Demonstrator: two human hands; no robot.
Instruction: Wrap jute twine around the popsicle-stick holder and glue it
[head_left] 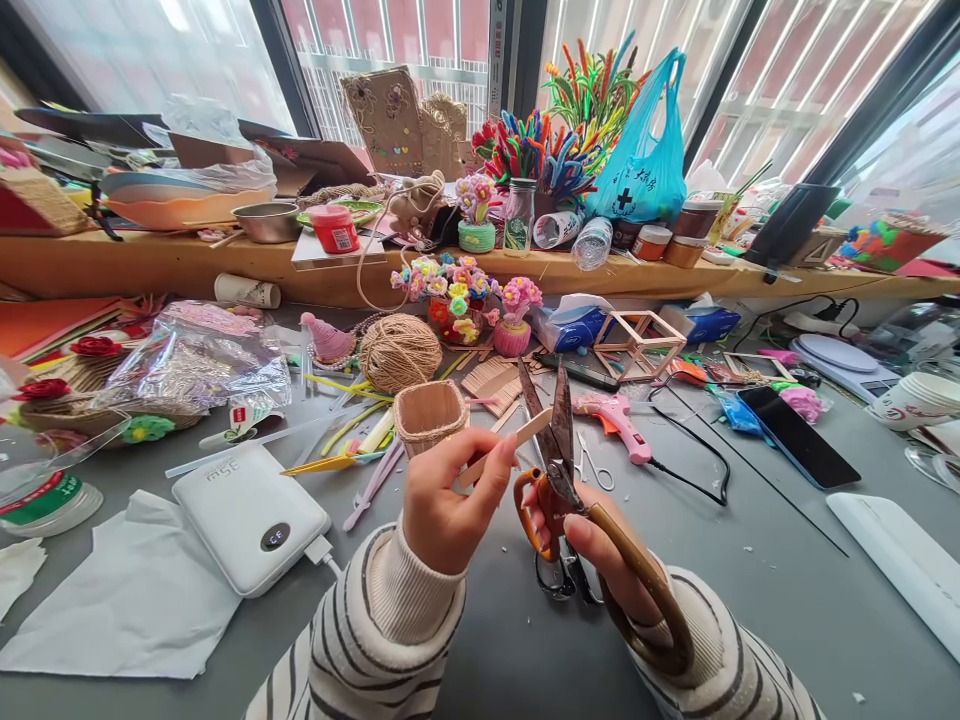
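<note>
My left hand is closed in a pinch on a flat wooden craft stick, whose far end points up and right. My right hand grips a large pair of scissors with worn brown-orange handles. Their blades are spread apart and point away from me, with the stick's tip right at them; whether it lies between the blades I cannot tell. Just beyond my left hand stands a small wooden box with twine round its rim. A shiny black item, partly hidden, lies below the scissors.
A pink glue gun and small scissors lie to the right, near a phone. Left is a white power bank with a cable. Behind sit a twine ball, flower crafts and a wooden stick frame.
</note>
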